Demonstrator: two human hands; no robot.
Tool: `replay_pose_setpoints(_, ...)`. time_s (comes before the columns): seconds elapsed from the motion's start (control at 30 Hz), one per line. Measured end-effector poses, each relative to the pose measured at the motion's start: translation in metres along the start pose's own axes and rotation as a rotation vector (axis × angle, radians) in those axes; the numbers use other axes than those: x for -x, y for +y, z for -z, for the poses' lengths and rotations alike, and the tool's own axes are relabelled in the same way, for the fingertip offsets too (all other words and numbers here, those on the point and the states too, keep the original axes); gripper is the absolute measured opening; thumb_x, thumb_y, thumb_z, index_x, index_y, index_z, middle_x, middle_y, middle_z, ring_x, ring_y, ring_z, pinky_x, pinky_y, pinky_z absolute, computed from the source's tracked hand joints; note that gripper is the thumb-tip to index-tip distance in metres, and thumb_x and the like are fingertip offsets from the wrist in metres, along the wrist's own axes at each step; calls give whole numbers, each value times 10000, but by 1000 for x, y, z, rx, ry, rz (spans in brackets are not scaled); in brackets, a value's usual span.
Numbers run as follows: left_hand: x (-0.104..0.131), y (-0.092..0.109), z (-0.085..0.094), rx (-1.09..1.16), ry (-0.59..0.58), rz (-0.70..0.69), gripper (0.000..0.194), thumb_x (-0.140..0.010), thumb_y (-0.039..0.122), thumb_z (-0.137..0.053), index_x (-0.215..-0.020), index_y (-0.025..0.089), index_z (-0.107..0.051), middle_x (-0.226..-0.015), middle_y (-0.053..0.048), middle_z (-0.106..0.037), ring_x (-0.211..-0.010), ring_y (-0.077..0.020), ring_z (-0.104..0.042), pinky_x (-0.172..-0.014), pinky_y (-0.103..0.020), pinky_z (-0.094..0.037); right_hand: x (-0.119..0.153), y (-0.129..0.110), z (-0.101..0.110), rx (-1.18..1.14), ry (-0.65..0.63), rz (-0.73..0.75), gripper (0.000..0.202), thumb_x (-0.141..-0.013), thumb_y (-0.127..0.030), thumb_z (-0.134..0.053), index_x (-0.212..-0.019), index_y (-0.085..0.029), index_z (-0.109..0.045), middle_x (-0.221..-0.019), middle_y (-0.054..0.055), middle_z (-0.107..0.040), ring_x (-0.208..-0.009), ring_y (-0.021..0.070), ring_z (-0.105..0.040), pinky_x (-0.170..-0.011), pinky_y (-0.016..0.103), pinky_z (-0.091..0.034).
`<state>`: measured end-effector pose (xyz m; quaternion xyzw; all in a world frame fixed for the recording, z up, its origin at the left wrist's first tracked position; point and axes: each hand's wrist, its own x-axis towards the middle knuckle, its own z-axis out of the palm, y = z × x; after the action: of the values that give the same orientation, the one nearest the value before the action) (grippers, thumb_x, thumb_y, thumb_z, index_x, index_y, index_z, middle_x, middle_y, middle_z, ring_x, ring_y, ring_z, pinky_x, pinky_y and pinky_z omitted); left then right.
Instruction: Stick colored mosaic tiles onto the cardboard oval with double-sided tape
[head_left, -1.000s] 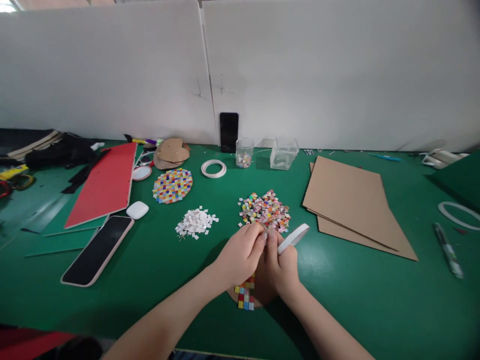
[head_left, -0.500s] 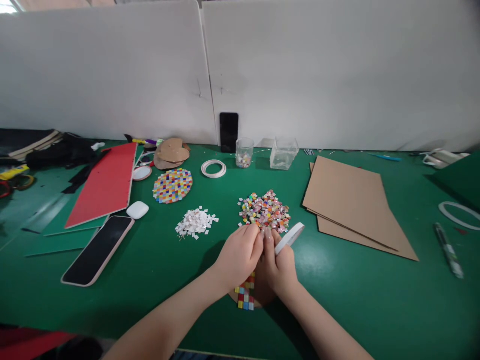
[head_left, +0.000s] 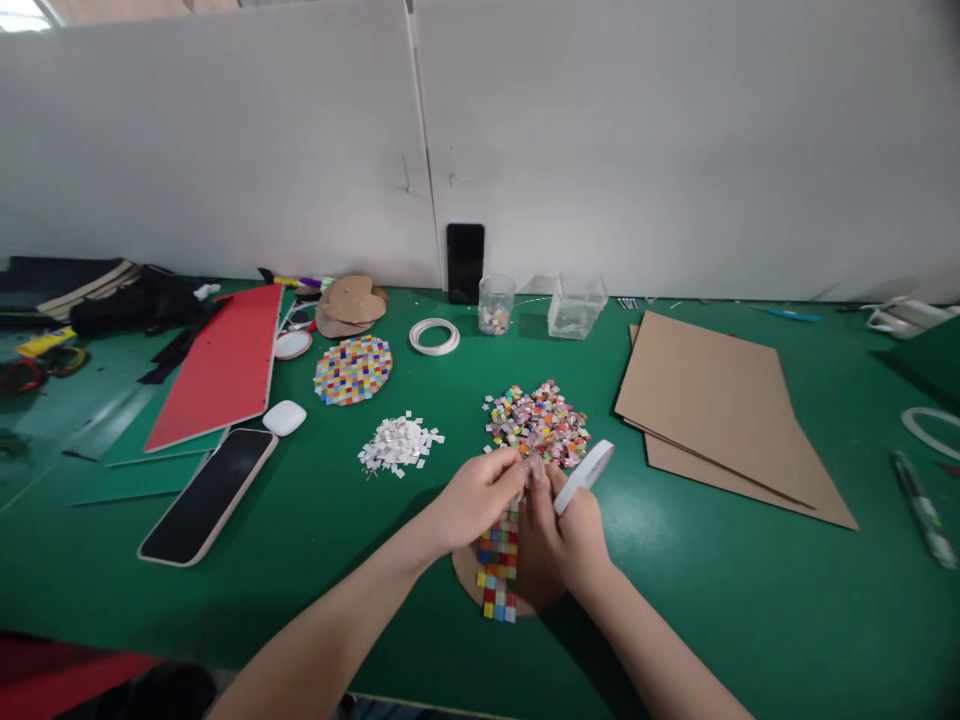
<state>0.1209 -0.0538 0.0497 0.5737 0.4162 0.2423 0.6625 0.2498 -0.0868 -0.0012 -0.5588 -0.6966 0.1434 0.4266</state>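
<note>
My left hand is closed in a pinch, its fingertips meeting those of my right hand. What lies between the fingertips is too small to make out. A roll of white double-sided-looking tape stands tilted in my right hand, held against the palm by the curled fingers. Under both hands lies a round piece of cardboard, partly hidden. On it runs a strip of coloured mosaic tiles. Just beyond my fingers is a heap of loose coloured tiles.
Left of the hands are small white paper squares, a tile-covered disc and a phone. Behind stand a plastic cup, a clear box and an upright phone. Cardboard sheets lie at right.
My left hand has drawn back slightly from the cardboard, showing more of the tile strip. The whole view has shifted a little; the tape roll stays in my right hand.
</note>
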Motion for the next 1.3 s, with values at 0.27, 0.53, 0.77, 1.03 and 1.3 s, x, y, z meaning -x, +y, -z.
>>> replay_pose_setpoints(0.27,0,8,-2,502,-102,205,243,-765,307,-553,-649,169,-391,-465,99,-326,-388,-18,-188,-394,-196,-134,-1,-5,3,-97,-9,-41,284,-915,-273,-325,-645,-214,-392,-494,-42,-427,-408,103,-434,-412,213,-333)
replay_pose_setpoints(0.53,-4,-2,1,722,-209,250,184,-783,285,-586,-749,146,-470,-483,98,-312,-374,-8,-194,-377,-169,-139,-2,-5,5,-192,-11,-85,270,-912,-282,-348,-654,-212,-385,-519,-49,-404,-439,98,-414,-434,213,-339)
replay_pose_setpoints(0.77,-5,0,6,859,-257,188,248,-879,209,-439,-641,150,-403,-505,83,-227,-395,-30,-152,-372,-152,-180,2,0,2,-340,-24,-186,279,-926,-310,-345,-668,-211,-381,-523,-57,-374,-445,100,-378,-444,227,-314)
replay_pose_setpoints(1.03,0,15,35,412,114,-134,323,-910,322,-409,-633,157,-416,-594,40,-392,-507,-63,-371,-499,-205,-337,2,-1,0,-458,-26,-241,314,-946,-326,-311,-656,-218,-362,-534,-55,-347,-466,108,-349,-475,246,-300)
replay_pose_setpoints(1.3,15,2,72,214,359,-142,245,-877,360,-461,-731,164,-470,-645,30,-447,-549,-76,-404,-512,-199,-351,1,1,0,-409,-37,-231,298,-940,-305,-337,-660,-216,-385,-537,-52,-366,-467,110,-370,-484,248,-301)
